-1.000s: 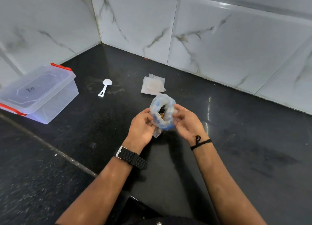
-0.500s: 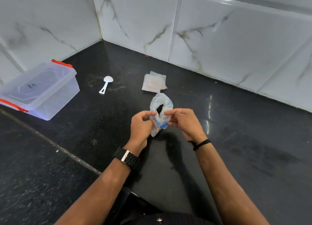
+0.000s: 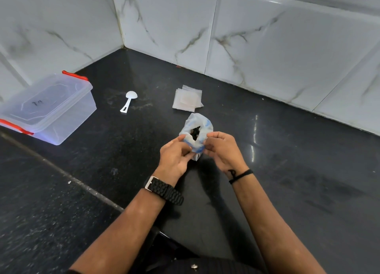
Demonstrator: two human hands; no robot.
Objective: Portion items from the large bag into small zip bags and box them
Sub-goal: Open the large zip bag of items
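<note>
A large white-and-blue plastic bag (image 3: 196,125) stands on the black counter, its mouth open with dark contents inside. My left hand (image 3: 175,156) pinches the bag's near-left rim. My right hand (image 3: 223,148) pinches the near-right rim. Behind the bag lies a small stack of clear zip bags (image 3: 188,99). A white plastic scoop (image 3: 128,103) lies to their left, bowl down. A clear plastic box (image 3: 53,109) with red clips and its lid on sits at the far left.
White marble-look tiled walls (image 3: 267,37) meet in a corner behind the black counter (image 3: 298,170). A seam in the counter (image 3: 67,177) runs diagonally across the left side.
Both hands shifted their grip along the bag's rim and the mouth narrowed a little. The bag stays in the same place on the counter.
</note>
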